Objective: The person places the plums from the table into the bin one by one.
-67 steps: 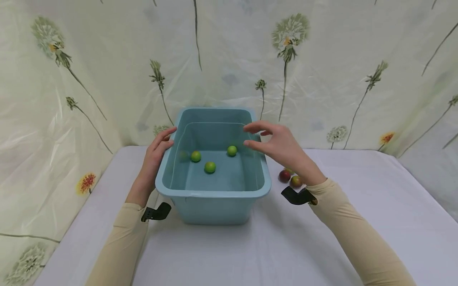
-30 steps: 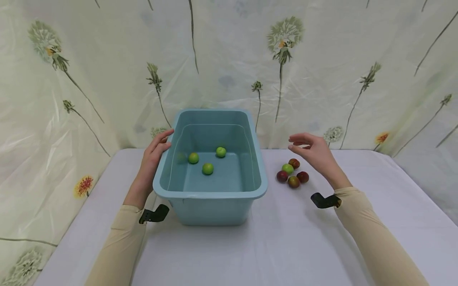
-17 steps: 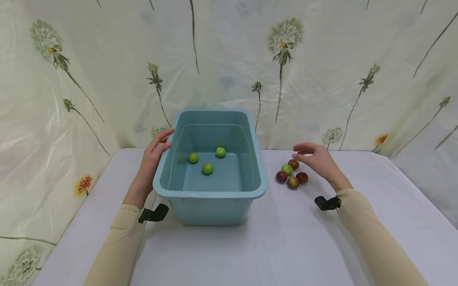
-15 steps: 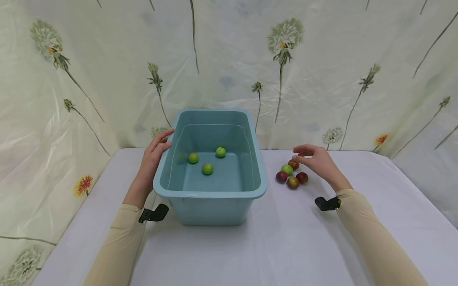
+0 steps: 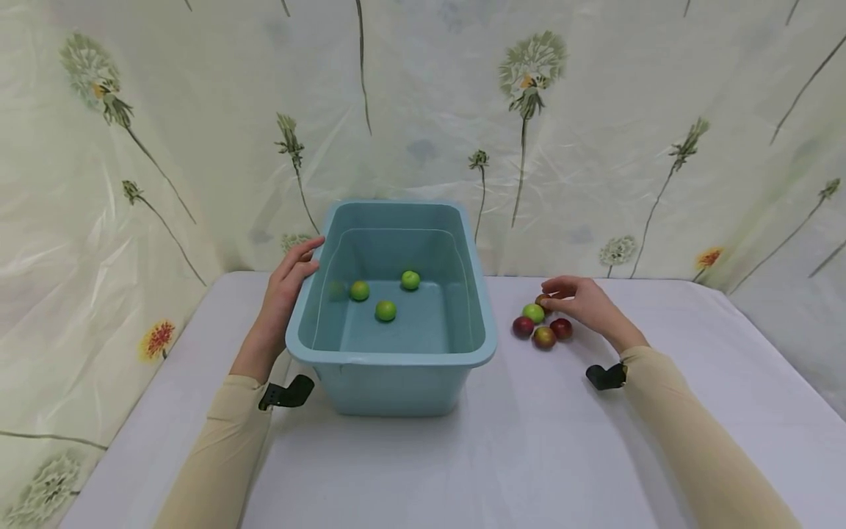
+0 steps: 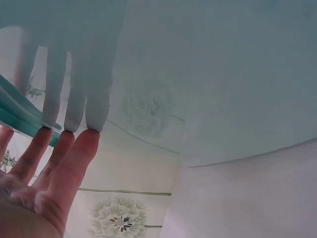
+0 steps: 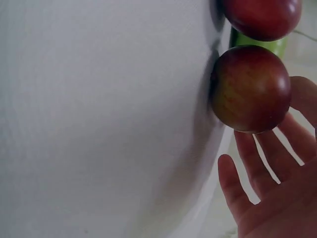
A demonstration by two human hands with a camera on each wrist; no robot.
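My left hand (image 5: 284, 290) rests its straight fingers on the left outer wall of a light blue plastic tub (image 5: 390, 386); in the left wrist view the fingertips (image 6: 91, 136) touch that wall. Inside lie three small green fruits, one of them a green fruit (image 5: 386, 310) in front. To the right, my right hand (image 5: 588, 303) is over the back of a fruit cluster. Its thumb and fingers are around a red apple-like fruit (image 5: 543, 300), partly hidden. In the right wrist view its fingers (image 7: 262, 168) are spread behind a nearer red-yellow apple-like fruit (image 7: 252, 89).
Beside the tub on the white-covered table (image 5: 502, 463) sit a green fruit (image 5: 533, 314), a dark red fruit (image 5: 523, 327), a red-green fruit (image 5: 544, 338) and another red fruit (image 5: 561, 328). A flower-patterned sheet (image 5: 423, 95) hangs behind the table.
My right hand has moved from above the tub's right rim to the right, then down onto the back of the fruit cluster. The left hand has stayed at the tub.
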